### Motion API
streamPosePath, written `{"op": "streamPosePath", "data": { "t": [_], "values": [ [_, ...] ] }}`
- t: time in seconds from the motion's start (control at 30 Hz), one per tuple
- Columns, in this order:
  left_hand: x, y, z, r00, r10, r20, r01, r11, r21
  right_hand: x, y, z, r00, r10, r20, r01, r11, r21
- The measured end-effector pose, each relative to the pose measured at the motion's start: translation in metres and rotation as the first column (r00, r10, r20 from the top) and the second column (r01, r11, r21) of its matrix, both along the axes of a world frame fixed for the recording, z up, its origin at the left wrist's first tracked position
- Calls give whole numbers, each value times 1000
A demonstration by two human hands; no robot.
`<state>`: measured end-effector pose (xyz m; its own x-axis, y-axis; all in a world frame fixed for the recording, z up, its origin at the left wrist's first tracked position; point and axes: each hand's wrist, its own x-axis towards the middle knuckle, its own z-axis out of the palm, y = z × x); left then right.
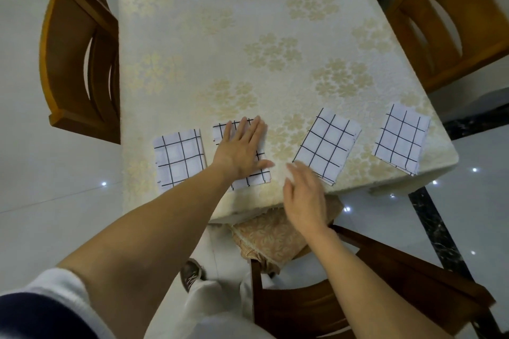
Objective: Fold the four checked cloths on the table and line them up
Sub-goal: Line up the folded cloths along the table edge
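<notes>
White fabric crossed with black check lines, folded into small rectangles: all four cloths lie in a row along the near edge of the table [275, 22], each apart from the next. The first cloth [179, 158] sits at the left end, roughly square to the edge. The left hand [241, 146] lies flat on the second cloth [252, 177], its grip open, fingers straight and close together, holding nothing. It seems to be pressing the folds down or nudging the cloth into line. The right hand [304, 195] hovers over the table edge between the second cloth and the third cloth [326, 144]. It is blurred, its grip loose and empty, and I judge it is placed to take that third one next. The third and the fourth cloth [400, 137] are tilted against the row and the gaps are uneven, so folding looks done and squaring up is what remains. Wooden chairs [80, 63] stand around the table
</notes>
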<state>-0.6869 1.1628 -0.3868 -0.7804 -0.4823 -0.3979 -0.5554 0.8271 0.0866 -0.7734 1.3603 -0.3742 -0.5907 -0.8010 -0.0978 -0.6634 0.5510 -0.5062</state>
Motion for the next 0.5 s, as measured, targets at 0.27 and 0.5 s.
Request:
{"op": "streamPosePath", "data": {
  "t": [0.27,0.5],
  "values": [
    [-112,19,17,967,-127,-223,166,972,166,-60,1,-16,988,-152,-41,157,957,244],
    [-197,6,21,970,185,-158,-122,931,344,-86,23,-29,1000,17,2,-17,992,123]
  ]
}}
